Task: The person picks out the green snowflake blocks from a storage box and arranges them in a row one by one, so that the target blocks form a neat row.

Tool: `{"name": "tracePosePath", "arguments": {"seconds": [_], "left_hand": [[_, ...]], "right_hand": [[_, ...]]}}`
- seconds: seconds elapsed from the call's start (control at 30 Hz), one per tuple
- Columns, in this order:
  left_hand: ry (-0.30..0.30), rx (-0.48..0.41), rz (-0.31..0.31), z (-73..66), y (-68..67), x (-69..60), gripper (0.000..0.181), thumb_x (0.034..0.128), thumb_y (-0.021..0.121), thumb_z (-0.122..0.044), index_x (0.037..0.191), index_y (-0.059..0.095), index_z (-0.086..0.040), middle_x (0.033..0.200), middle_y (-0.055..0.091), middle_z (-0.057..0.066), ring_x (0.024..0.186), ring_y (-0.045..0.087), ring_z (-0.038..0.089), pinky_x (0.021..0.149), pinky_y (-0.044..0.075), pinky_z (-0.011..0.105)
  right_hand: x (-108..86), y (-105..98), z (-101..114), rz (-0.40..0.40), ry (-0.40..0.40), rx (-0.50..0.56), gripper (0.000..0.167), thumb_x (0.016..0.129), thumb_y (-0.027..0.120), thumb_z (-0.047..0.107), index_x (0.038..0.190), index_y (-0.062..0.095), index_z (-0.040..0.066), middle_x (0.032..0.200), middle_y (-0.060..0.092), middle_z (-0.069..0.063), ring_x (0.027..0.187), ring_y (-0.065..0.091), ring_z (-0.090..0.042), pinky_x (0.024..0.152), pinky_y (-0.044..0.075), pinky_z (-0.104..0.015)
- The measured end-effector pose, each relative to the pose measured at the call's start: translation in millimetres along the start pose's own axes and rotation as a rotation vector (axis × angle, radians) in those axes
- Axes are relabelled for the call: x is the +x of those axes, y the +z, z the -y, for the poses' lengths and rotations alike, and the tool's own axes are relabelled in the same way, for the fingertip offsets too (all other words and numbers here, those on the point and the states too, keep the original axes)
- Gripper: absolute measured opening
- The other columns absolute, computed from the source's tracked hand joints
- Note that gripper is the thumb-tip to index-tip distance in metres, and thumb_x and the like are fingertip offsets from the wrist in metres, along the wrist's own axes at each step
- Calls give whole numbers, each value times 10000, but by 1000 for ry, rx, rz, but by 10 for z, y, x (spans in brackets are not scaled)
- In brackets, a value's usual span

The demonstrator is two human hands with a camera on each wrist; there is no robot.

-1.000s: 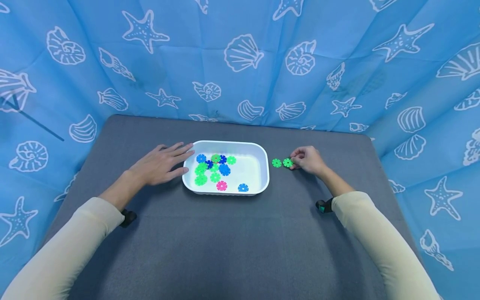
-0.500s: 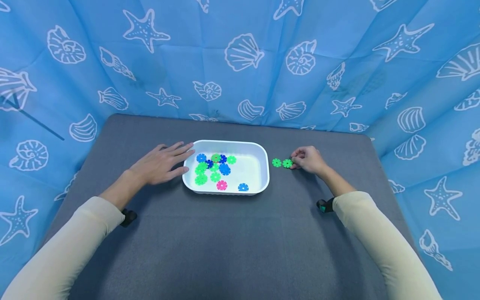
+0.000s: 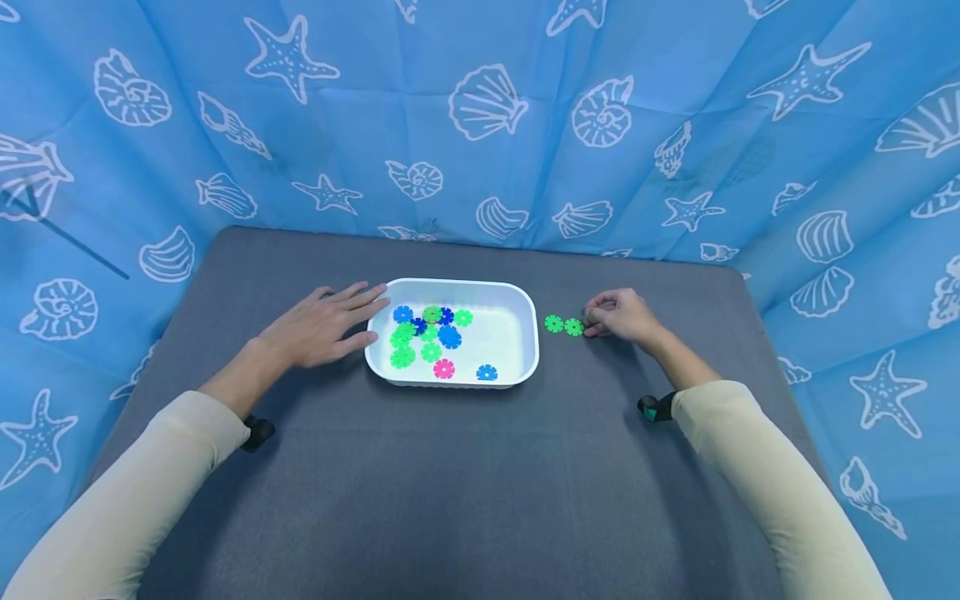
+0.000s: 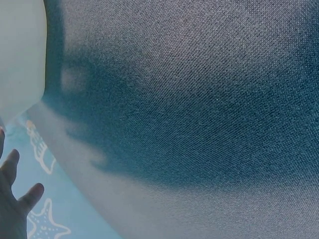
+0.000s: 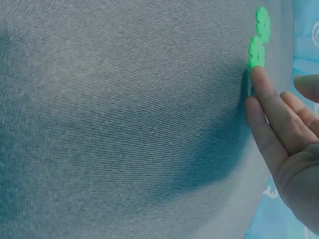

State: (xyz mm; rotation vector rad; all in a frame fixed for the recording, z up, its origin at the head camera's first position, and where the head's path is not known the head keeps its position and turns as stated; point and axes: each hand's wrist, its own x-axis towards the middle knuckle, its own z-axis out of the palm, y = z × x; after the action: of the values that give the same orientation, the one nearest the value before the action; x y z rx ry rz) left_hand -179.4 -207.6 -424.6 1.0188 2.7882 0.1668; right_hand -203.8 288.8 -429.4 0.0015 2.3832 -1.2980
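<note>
Standing on a grey table (image 3: 465, 483) in the head view, a white tray (image 3: 498, 333) holds small notched discs: green discs (image 3: 402, 357) and blue discs (image 3: 451, 337) gather toward its left end, a pink disc (image 3: 444, 369) lies near the front wall, and a lone blue disc (image 3: 487, 372) sits right of it. The left hand (image 3: 318, 329), fingers straight and spread, reaches over the tray's left rim and grips nothing. Right of the tray, two more discs lie on the table edge to edge: an inner green disc (image 3: 553, 323) just beside the tray and an outer green disc (image 3: 573, 327) by the fingertips of the right hand (image 3: 626, 317). Behind hangs a blue curtain (image 3: 420, 83) with white shells and starfish.

In the left wrist view, the left hand shows only partly at the lower left, fingers apart, near the tray.

In the right wrist view, the right hand's fingers are extended, one tip touching the outer green disc; the thumb stands away from it, with no pinch.
</note>
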Motion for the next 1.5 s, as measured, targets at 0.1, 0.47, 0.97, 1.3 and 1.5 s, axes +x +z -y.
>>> {"name": "tracePosePath", "arguments": {"seconds": [0.1, 0.47, 0.97, 1.3, 1.5], "left_hand": [[6, 6, -4, -2, -6, 5, 671, 1020, 481, -494, 1581, 295, -175, 1653, 204, 29, 1498, 213, 338, 1109, 240, 662], [13, 11, -6, -1, -6, -4, 678, 1015, 492, -492, 1581, 293, -176, 1651, 212, 28, 1499, 215, 332, 1109, 244, 659], [-13, 17, 5, 2, 34, -50, 682, 1017, 494, -484, 1578, 299, -149, 1652, 207, 51, 1491, 223, 359, 1103, 236, 677], [0, 18, 11, 3, 29, -15, 680, 1025, 469, -494, 1582, 286, -151, 1654, 198, 53, 1490, 226, 362, 1102, 239, 676], [12, 24, -5, 0, 18, 7, 675, 1029, 448, -506, 1584, 283, -158, 1654, 200, 47, 1487, 235, 357, 1097, 252, 671]], "right_hand": [[5, -20, 21, 17, 25, 26, 347, 1051, 462, 115, 1232, 557, -166, 1119, 641, -342, 988, 701, -393, 881, 550, -470], [29, -84, 338, 78, 21, 20, 446, 1045, 514, 219, 1327, 522, -127, 1247, 604, -330, 1038, 697, -345, 936, 523, -489], [150, 433, 1064, 191, -19, 86, 334, 1017, 579, 167, 1246, 631, -71, 1125, 695, -236, 1068, 678, -361, 951, 512, -485], [285, 733, 1164, 321, 2, 18, 397, 1007, 585, 166, 1313, 588, -87, 1313, 605, -247, 1134, 657, -297, 996, 494, -439], [369, 824, 1182, 382, -11, -123, 445, 996, 608, 139, 1401, 536, -29, 1333, 617, -161, 1189, 621, -239, 986, 505, -365]]}}
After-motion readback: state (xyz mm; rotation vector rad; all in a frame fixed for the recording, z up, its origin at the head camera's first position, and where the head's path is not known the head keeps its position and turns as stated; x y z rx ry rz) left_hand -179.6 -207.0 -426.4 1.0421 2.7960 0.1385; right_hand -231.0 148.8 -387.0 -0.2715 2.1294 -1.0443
